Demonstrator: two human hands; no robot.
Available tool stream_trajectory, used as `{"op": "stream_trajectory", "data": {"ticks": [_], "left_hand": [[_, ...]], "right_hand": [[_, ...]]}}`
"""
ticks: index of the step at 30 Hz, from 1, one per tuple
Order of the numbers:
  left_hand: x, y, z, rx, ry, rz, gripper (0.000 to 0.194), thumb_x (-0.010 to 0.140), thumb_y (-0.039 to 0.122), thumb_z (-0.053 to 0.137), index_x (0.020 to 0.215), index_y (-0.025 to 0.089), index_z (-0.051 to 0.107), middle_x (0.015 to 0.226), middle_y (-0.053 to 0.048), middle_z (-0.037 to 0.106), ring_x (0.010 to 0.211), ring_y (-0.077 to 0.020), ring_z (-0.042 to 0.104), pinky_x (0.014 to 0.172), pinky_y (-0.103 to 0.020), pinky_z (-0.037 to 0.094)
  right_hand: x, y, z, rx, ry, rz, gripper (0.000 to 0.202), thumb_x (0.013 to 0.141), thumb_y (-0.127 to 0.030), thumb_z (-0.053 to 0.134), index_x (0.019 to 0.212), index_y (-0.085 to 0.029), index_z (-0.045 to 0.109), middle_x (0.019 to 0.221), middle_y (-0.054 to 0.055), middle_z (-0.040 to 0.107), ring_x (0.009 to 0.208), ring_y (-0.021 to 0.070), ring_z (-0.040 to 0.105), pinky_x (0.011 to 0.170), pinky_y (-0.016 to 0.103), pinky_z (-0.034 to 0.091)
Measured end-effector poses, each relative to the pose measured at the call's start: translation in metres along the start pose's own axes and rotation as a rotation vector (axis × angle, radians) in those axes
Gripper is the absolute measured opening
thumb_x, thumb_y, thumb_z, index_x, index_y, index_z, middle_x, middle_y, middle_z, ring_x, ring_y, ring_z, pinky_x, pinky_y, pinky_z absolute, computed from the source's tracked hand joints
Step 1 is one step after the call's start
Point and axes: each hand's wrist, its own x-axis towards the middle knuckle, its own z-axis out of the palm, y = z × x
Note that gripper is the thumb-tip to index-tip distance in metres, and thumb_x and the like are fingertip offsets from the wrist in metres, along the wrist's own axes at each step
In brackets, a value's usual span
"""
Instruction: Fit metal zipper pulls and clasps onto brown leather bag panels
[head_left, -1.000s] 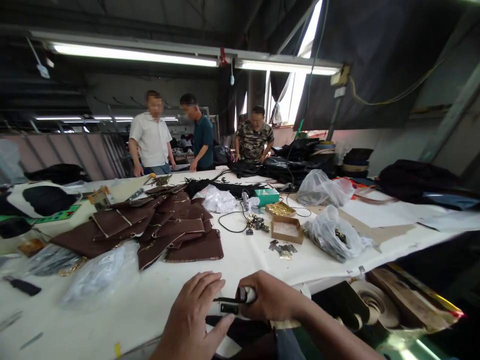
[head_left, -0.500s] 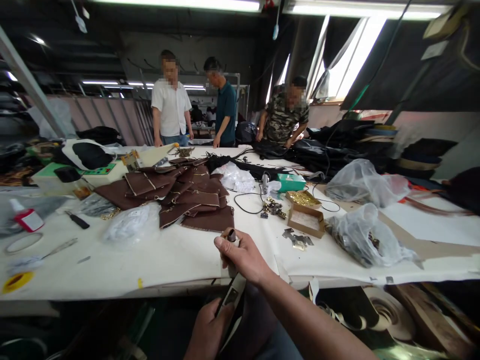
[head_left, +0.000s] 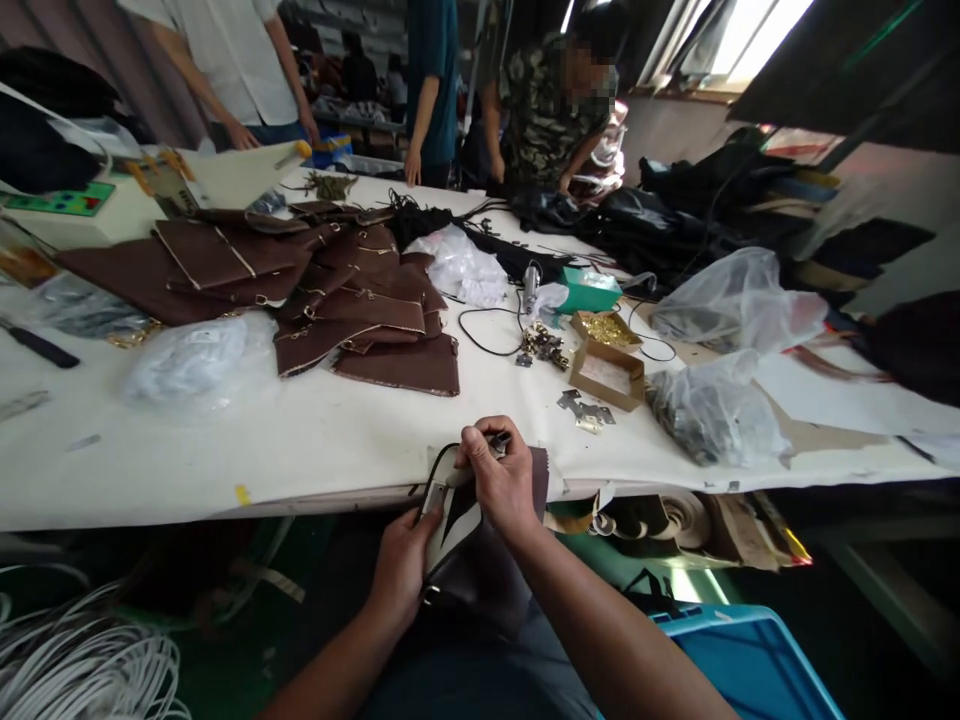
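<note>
In front of the table edge, over my lap, is a brown leather bag piece [head_left: 484, 590] with a pale inner side and a small metal ring low on it. My left hand [head_left: 405, 565] is closed on its left edge, thumb on the pale strip. My right hand [head_left: 506, 480] is curled shut at its upper part. A small dark, shiny end [head_left: 499, 440] shows between its thumb and fingers; I cannot make out what it belongs to. Just beyond lies a pile of brown leather bag pieces [head_left: 397, 365] with metal fittings on the table.
On the white table [head_left: 300, 450] are metal plates [head_left: 585, 410], a small cardboard box [head_left: 606, 375], a green box [head_left: 589, 290] and plastic bags [head_left: 716, 410]. A blue crate [head_left: 750, 660] stands low at right. Three people are across the table, one in camouflage [head_left: 551, 100].
My view has tipped downward. My hands have come closer together, and more of the leather piece shows between them. The right hand stays curled shut.
</note>
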Motion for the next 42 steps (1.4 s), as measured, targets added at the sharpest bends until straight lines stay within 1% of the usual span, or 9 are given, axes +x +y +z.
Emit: {"op": "stream_trajectory", "data": {"ticks": [9,12,20,24,29,33,37,40,42], "left_hand": [[0.005,0.004,-0.002,0.03,0.063,-0.044,0.053,0.071,0.059,0.089,0.094,0.011,0.083,0.076,-0.007,0.078,0.071,-0.0245,0.073,0.067,-0.031,0.055],[0.006,0.003,-0.003,0.066,0.068,-0.039,0.05,0.073,0.059,0.087,0.091,0.013,0.082,0.074,-0.005,0.077,0.072,-0.0236,0.071,0.069,-0.031,0.054],[0.007,0.0,-0.004,0.144,0.065,0.003,0.046,0.076,0.06,0.082,0.075,0.015,0.073,0.067,0.0,0.067,0.063,-0.0168,0.058,0.059,-0.026,0.043],[0.007,-0.001,-0.004,0.176,0.067,0.013,0.046,0.077,0.06,0.08,0.071,0.016,0.068,0.061,0.002,0.059,0.058,-0.0142,0.05,0.054,-0.025,0.037],[0.007,-0.001,-0.004,0.229,0.085,0.055,0.04,0.077,0.054,0.079,0.068,0.017,0.067,0.064,0.002,0.06,0.063,-0.0149,0.051,0.058,-0.025,0.037],[0.006,-0.002,-0.005,0.245,0.088,0.067,0.041,0.078,0.056,0.076,0.067,0.018,0.065,0.062,0.002,0.058,0.061,-0.0149,0.05,0.057,-0.025,0.037],[0.008,-0.005,-0.006,0.272,0.108,0.087,0.041,0.079,0.056,0.074,0.068,0.017,0.068,0.064,0.001,0.062,0.064,-0.0166,0.055,0.059,-0.026,0.039],[0.005,-0.004,-0.005,0.297,0.087,0.097,0.042,0.078,0.059,0.075,0.072,0.017,0.072,0.066,-0.001,0.067,0.065,-0.0192,0.06,0.06,-0.027,0.043],[-0.001,0.0,-0.005,0.312,0.04,0.09,0.047,0.077,0.063,0.075,0.079,0.016,0.075,0.066,-0.003,0.07,0.066,-0.0227,0.065,0.06,-0.029,0.048]], "right_hand": [[0.02,0.02,0.016,0.04,-0.034,0.103,0.03,0.097,-0.05,0.074,0.096,-0.025,0.058,0.061,-0.005,0.063,0.055,0.015,0.057,0.06,0.028,0.047],[0.017,0.024,0.016,0.029,-0.048,0.123,0.03,0.097,-0.051,0.074,0.096,-0.025,0.057,0.06,-0.006,0.062,0.055,0.015,0.057,0.059,0.028,0.046],[-0.003,0.007,0.011,-0.011,-0.278,-0.095,0.024,0.097,-0.039,0.078,0.086,-0.023,0.064,0.073,-0.001,0.065,0.066,0.0155,0.061,0.068,0.032,0.05],[-0.003,0.001,0.016,0.042,-0.205,-0.185,0.025,0.097,-0.044,0.077,0.092,-0.024,0.064,0.081,0.0,0.066,0.071,0.0165,0.062,0.07,0.034,0.051],[-0.01,0.009,0.021,-0.079,-0.261,-0.162,0.025,0.097,-0.041,0.076,0.086,-0.022,0.064,0.077,-0.001,0.064,0.07,0.0151,0.06,0.069,0.031,0.051],[-0.012,0.014,0.02,-0.049,-0.239,-0.22,0.022,0.097,-0.04,0.076,0.089,-0.023,0.064,0.079,-0.001,0.064,0.072,0.0159,0.062,0.072,0.032,0.052],[-0.012,0.019,0.022,-0.088,-0.201,-0.126,0.027,0.094,-0.044,0.077,0.086,-0.022,0.064,0.075,-0.001,0.063,0.069,0.0156,0.06,0.067,0.03,0.051],[-0.011,0.003,0.022,-0.039,-0.179,-0.068,0.029,0.094,-0.047,0.077,0.086,-0.022,0.063,0.07,-0.003,0.062,0.064,0.0146,0.059,0.063,0.029,0.05],[-0.007,-0.016,0.019,0.026,-0.11,-0.124,0.03,0.095,-0.049,0.076,0.089,-0.023,0.062,0.07,-0.003,0.063,0.062,0.0146,0.06,0.063,0.029,0.05]]}}
